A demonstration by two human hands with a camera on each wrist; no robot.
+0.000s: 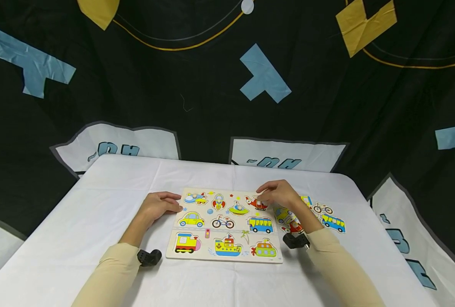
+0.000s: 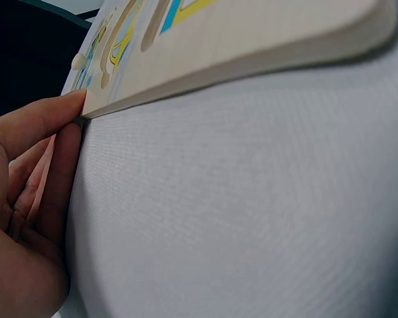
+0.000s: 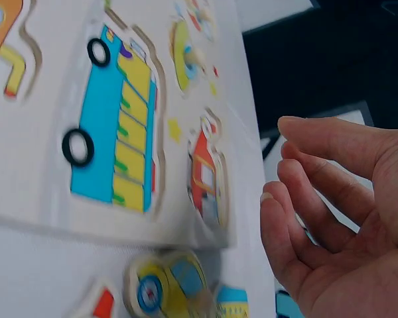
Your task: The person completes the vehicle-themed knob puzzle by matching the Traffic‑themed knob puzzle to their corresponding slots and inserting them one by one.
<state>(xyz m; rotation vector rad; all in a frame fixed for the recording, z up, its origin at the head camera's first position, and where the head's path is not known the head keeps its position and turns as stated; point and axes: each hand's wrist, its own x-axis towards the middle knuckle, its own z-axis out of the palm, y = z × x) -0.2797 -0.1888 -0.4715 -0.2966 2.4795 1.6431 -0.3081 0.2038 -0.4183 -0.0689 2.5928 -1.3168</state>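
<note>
- In the head view, had the puzzle board (image 1: 240, 218) flat on the white tablecloth (image 1: 97, 238), between both forearms, presumably for reach from either side.
- Rested the left hand (image 1: 158, 207) at the upper part of the board's left edge, off the pictures, probably to steady the board without covering any slot.
- Held the right hand (image 1: 279, 195) over the upper right corner, by the helicopter slot (image 1: 256, 204).
- Had the car piece (image 1: 282, 214), bicycle piece (image 1: 323, 208) and bus piece (image 1: 333, 222) loose to the right of the board, likely for short reach by the right hand.
- In the left wrist view, pinched the board's edge near the far end, with one fingertip (image 2: 74, 101) on top and another finger against the side, seemingly a light grip against sliding.
- Left a round knob (image 2: 78, 62) visible just beyond that grip, evidently a handle for lifting a piece.
- In the right wrist view, had the right hand's fingers loosely bent and released, with nothing between thumb and fingertips.
- Left the helicopter slot uncovered, with no knob visible there; could make out a cut rim around the bus picture (image 3: 116, 126), apparently shaped to seat a matching piece.
</note>
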